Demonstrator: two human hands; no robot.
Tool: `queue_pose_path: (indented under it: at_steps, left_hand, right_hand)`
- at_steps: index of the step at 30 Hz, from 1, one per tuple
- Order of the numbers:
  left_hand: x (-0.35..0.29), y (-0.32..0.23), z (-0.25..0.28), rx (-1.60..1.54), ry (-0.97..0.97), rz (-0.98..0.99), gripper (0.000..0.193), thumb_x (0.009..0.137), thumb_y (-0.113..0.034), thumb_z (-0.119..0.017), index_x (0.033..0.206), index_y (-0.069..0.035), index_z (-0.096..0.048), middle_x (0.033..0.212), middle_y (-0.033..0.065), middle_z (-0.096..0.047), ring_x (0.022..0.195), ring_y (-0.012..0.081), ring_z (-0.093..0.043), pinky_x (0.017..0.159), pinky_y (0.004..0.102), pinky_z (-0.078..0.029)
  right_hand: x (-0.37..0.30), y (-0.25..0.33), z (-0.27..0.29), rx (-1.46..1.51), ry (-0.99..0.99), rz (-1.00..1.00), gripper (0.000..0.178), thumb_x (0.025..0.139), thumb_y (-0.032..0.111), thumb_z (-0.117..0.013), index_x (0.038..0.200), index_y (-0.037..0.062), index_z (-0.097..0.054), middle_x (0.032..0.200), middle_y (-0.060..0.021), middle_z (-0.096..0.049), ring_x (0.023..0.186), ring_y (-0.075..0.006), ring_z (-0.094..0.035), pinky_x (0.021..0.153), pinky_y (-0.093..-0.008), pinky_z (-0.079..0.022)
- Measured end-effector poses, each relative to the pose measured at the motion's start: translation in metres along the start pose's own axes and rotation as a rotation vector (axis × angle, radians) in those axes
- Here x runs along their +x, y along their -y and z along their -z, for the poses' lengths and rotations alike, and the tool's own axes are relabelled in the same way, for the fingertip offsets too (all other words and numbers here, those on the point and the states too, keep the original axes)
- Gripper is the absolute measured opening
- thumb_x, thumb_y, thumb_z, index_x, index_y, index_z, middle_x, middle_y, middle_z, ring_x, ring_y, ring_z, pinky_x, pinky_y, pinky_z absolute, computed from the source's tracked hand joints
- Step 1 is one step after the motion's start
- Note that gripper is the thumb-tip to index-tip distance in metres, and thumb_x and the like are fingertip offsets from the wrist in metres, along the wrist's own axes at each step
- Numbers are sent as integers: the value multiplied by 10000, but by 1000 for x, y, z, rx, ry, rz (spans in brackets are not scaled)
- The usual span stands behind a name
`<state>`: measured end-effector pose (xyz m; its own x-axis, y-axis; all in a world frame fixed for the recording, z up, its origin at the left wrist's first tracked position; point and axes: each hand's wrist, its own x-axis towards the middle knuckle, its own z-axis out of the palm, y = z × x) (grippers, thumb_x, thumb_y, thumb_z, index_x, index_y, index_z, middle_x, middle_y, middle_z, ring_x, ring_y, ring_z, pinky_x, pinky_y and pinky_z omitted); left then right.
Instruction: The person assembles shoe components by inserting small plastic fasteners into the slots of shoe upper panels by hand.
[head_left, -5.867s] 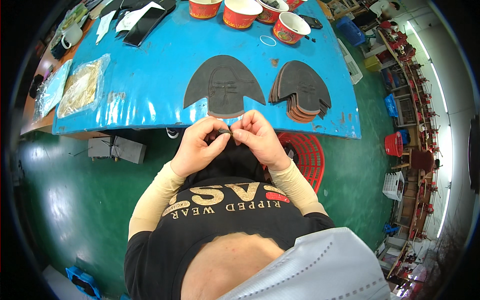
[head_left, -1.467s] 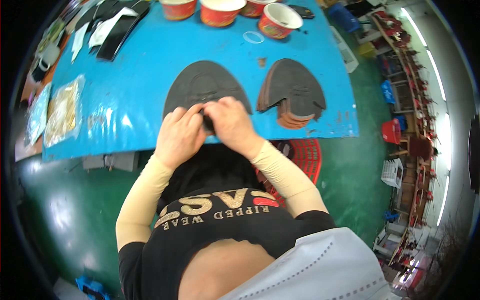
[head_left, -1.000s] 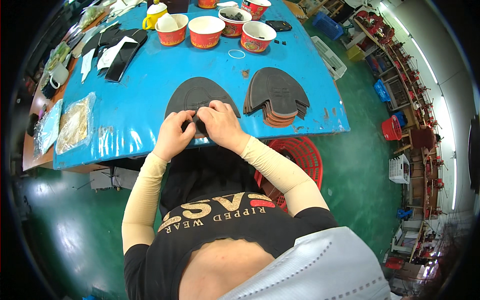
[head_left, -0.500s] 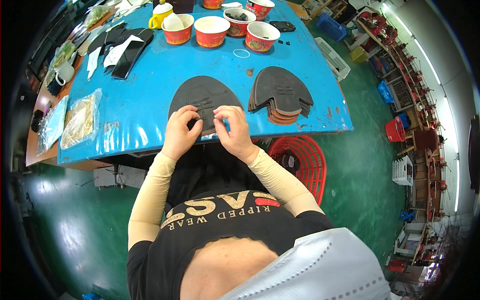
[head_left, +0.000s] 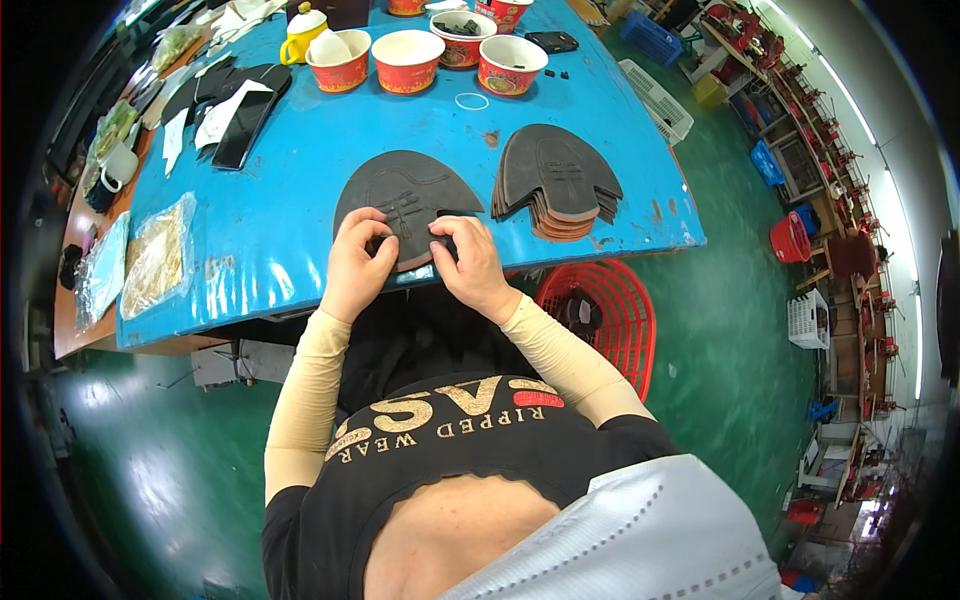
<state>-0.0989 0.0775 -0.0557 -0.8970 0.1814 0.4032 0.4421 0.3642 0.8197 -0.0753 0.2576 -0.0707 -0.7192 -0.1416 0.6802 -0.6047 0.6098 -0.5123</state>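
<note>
A dark shoe upper piece (head_left: pixel 390 185) with a rounded far end and raised stitched lines lies at the near edge of the blue table. My left hand (head_left: pixel 355 258) is on its left near side, fingers curled with thumb and forefinger close together at the raised lines. On the other side my right hand (head_left: pixel 475 265) is closed, thumb and fingers at the piece's right near edge; dark material shows between them. To the right rests a stack of similar upper pieces (head_left: pixel 562 175), dark on top with brown edges.
Red and white paper bowls (head_left: pixel 408 65), some with small black bits, stand at the back beside a yellow pot (head_left: pixel 303 35). A phone (head_left: pixel 242 128) and clear plastic bags (head_left: pixel 160 258) lie at left. Below the table's front edge stands a red basket (head_left: pixel 630 335).
My right fingers now have dark material showing between them and the thumb. The hands have otherwise barely moved, and the whole view has shifted slightly.
</note>
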Motion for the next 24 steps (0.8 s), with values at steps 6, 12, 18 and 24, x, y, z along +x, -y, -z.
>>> queue_pose_path:
  at_steps: [6,12,18,24]
  left_hand:
    - [-2,-11,3,-68,-51,21,104,789,-47,-634,882,-7,-610,950,37,-552,704,93,-474,642,224,-411]
    - [-29,-35,3,-550,101,251,135,860,-93,-637,975,-22,-637,853,-14,-555,733,54,-474,651,204,-402]
    - [-52,-42,5,-341,30,85,157,821,-7,-638,977,-22,-631,929,45,-598,823,108,-537,716,213,-417]
    - [-57,-39,2,-357,-25,81,159,796,-18,-667,953,-34,-645,880,31,-585,696,94,-481,595,213,-387]
  right_hand:
    - [-2,-3,0,128,-4,-150,243,746,5,-626,963,44,-524,972,-105,-592,926,-286,-551,786,-378,-433]
    - [3,34,15,408,90,-96,173,760,-27,-620,905,32,-545,948,-105,-603,876,-273,-577,764,-337,-459]
    - [-7,47,17,757,169,-410,121,841,-20,-596,933,22,-529,952,-61,-590,862,-121,-567,766,-257,-466]
    - [-12,44,13,950,216,-546,127,859,-6,-596,948,31,-513,932,-15,-569,837,-64,-541,756,-217,-462]
